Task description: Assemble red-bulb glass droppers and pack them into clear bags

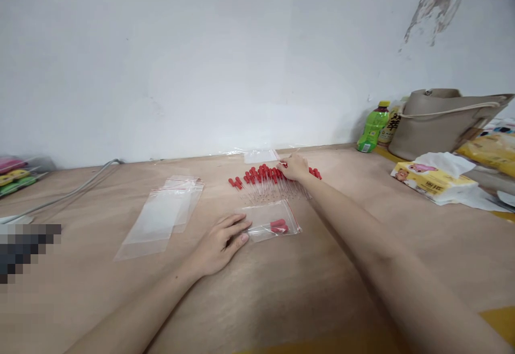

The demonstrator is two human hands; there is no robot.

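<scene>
A row of several glass droppers with red rubber bulbs [263, 174] lies on the brown table, bulbs toward the wall. My right hand [295, 167] reaches onto the bulbs at the row's right part, fingers bent down; whether it grips one is hidden. Nearer me, a clear zip bag [267, 219] lies flat with a few red-bulbed droppers inside, bulbs toward its red-lined right end. At the bag's left edge rests my left hand [224, 240], palm down with fingers apart. Flat clear bags [155, 220] overlap on the table to the left.
More clear bags [259, 156] lie by the wall behind the droppers. At right stand a green bottle [374, 127], a beige bag [432, 123] and a yellow tissue pack [434, 178]. A grey cable [86, 183] and colourful packets [16, 177] are at left.
</scene>
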